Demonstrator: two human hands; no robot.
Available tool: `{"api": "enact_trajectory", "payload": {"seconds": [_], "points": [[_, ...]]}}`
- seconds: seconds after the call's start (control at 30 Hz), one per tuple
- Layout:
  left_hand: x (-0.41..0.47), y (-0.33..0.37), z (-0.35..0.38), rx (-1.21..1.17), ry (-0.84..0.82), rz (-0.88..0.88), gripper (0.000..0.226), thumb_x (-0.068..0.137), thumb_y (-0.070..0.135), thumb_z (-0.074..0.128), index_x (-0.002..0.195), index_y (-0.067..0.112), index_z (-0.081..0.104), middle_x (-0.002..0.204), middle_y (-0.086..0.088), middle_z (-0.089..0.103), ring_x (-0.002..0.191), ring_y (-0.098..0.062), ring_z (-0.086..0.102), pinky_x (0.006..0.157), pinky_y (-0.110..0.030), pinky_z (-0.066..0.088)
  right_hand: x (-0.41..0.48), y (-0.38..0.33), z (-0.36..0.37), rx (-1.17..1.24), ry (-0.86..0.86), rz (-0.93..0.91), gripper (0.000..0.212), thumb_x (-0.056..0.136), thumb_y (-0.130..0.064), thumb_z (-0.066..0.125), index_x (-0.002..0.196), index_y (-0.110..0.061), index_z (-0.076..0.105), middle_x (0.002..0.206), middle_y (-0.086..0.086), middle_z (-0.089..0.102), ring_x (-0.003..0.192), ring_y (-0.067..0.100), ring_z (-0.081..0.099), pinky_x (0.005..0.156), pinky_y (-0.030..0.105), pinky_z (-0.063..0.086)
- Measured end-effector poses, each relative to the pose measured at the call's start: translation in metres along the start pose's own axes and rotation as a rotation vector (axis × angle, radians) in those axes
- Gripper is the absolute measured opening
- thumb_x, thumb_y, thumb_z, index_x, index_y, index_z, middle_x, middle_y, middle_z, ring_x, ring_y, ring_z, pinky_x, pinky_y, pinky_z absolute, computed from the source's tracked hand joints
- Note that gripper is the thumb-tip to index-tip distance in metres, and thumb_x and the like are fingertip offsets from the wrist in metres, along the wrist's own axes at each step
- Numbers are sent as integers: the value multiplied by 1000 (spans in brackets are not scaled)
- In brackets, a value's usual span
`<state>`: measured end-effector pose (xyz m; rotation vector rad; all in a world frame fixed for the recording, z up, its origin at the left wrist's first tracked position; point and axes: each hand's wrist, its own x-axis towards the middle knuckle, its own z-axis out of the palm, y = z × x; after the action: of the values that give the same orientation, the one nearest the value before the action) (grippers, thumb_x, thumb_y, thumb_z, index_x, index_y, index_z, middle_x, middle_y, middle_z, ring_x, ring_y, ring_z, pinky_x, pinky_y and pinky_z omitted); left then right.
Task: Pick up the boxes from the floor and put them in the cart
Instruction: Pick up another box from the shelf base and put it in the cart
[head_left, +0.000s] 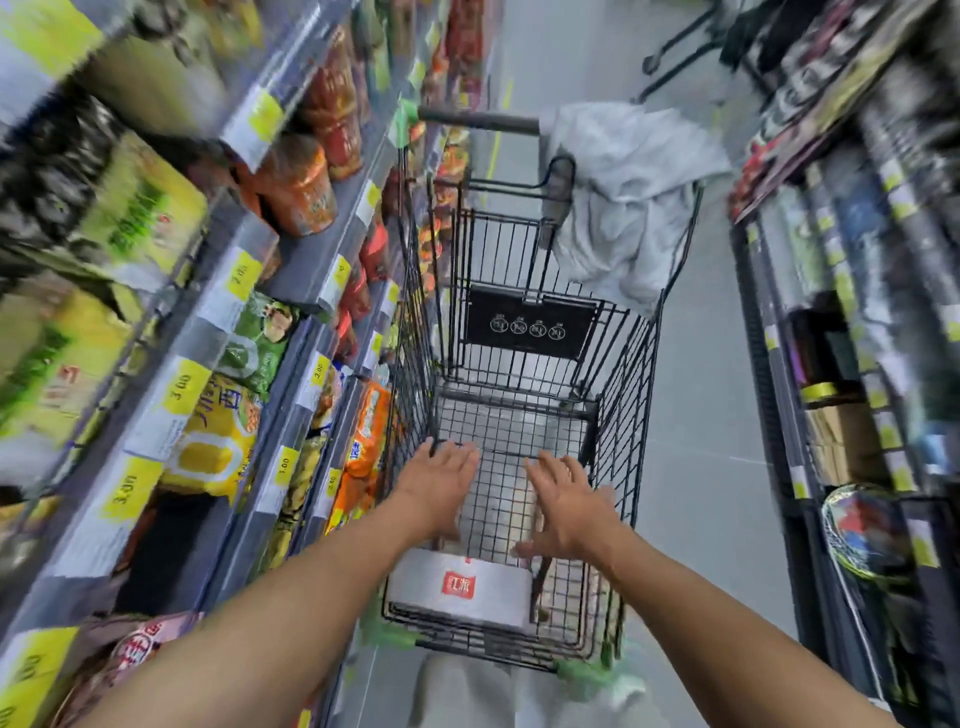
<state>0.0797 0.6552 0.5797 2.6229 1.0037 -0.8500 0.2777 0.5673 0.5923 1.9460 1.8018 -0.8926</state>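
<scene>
1 white box (460, 592) lies in the near end of the cart (623, 364). Just past it, left hand (439, 480) and right hand (563, 506) hover inside, fingers spread, gripping nothing. Farther off, a white cloth (628, 197) drapes the handle end.

Yellow shelf tags (183, 387) read 3.00 and 2.50; the box (498, 590) bears a red label, seemingly Chinese.

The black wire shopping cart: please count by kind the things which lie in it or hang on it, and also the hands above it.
Counted at the black wire shopping cart:
white box with a red square label, in the basket: 1
pale grey cloth, draped over the far end: 1
bare hands, open above the basket, left hand and right hand: 2
Total: 4
</scene>
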Motion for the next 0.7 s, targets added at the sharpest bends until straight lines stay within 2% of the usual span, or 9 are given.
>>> {"api": "enact_trajectory", "payload": {"seconds": [0.33, 0.6, 0.7], "points": [[-30, -14, -129, 13, 282, -129, 133, 76, 71, 74, 163, 16, -9, 172, -2, -8, 158, -27, -8, 126, -59, 5, -35, 13, -145, -182, 289, -25, 136, 65, -92, 62, 162, -35, -14, 172, -5, -13, 158, 29, -6, 115, 76, 22], [-60, 2, -166, 5, 357, -311, 142, 70, 82, 69, 163, 14, -13, 172, -2, -11, 158, -27, -12, 125, -61, -2, -55, 22, -195, -280, 403, -148, 137, 64, -92, 63, 162, -34, -11, 172, -2, -10, 158, 31, -2, 116, 71, 28], [-73, 24, -173, -24, 369, -396, 140, 71, 79, 71, 163, 14, -13, 172, -2, -12, 158, -28, -11, 124, -61, -4, -67, 31, -204, -324, 417, -222, 136, 65, -91, 64, 163, -32, -11, 172, -1, -11, 158, 31, -4, 116, 70, 27]]}}
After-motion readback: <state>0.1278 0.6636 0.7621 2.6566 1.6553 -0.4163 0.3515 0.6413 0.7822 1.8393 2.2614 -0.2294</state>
